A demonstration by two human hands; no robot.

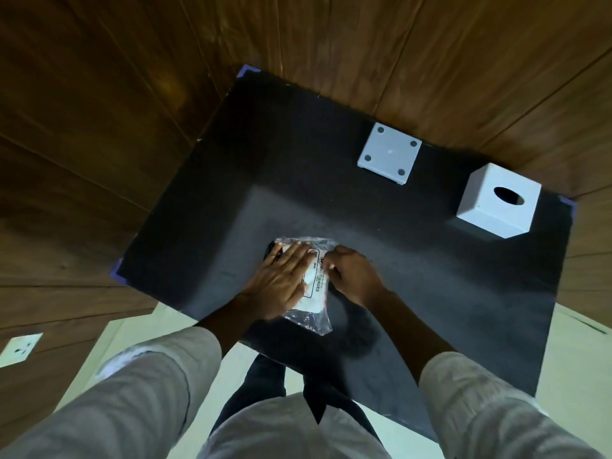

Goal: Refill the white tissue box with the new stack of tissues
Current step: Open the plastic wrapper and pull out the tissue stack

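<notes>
A clear plastic pack of white tissues (pixel 314 286) lies near the front middle of the black mat (pixel 298 180). My left hand (pixel 281 279) rests flat on top of the pack, fingers spread, pressing it down. My right hand (pixel 354 273) pinches the plastic wrap at the pack's right edge with curled fingers. The white tissue box (pixel 496 202), a cube with an oval hole facing me, stands at the back right. Its white square base plate (pixel 389 154), with a dark dot at each corner, lies apart from it at the back middle.
The mat covers a table set into a corner of brown wooden walls (pixel 132 94). Blue tape (pixel 246 70) marks the mat's corners. A white wall socket (pixel 20 349) shows at the lower left. Pale floor and my legs lie below the table's front edge.
</notes>
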